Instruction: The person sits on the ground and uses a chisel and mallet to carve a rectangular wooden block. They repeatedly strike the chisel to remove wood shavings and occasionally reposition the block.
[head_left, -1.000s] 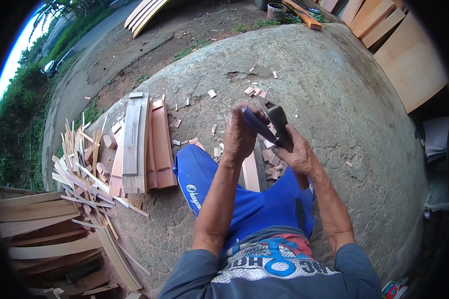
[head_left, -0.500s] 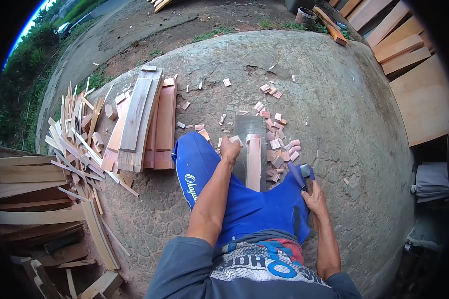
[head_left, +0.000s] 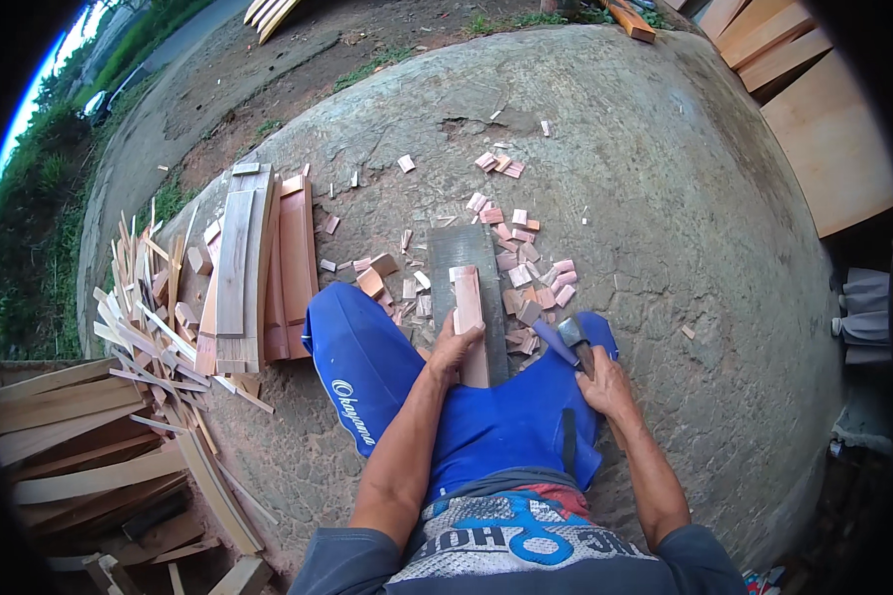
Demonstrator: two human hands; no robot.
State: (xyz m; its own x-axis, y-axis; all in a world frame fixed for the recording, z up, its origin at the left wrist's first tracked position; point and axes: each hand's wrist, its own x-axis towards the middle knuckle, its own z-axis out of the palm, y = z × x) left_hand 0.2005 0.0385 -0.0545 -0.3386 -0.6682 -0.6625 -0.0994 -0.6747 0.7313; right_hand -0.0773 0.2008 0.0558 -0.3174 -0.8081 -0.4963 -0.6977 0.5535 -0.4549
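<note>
My left hand (head_left: 453, 349) has its fingers around the edge of a pinkish wood strip (head_left: 466, 297). The strip lies lengthwise on a dark grey flat board (head_left: 451, 248) between my legs. In my right hand (head_left: 605, 387) is a wooden-handled tool (head_left: 570, 334) with a metal head and a long bluish blade, held over my right thigh. The blade points toward the board, apart from the strip. Small pink wood offcuts (head_left: 521, 273) lie along the board's right side, and a few more blocks (head_left: 372, 281) sit to its left.
Grey and reddish planks (head_left: 243, 263) are stacked at the left, beside a heap of thin wood slivers (head_left: 144, 307). Curved boards (head_left: 69, 407) are piled at the lower left. A large wood panel (head_left: 831, 144) leans at the upper right. Underneath is rough concrete (head_left: 685, 238).
My left hand has left the small block beside the board and come back onto the wood strip. My right hand has raised the tool slightly and swung its blade leftward. The head view has shifted.
</note>
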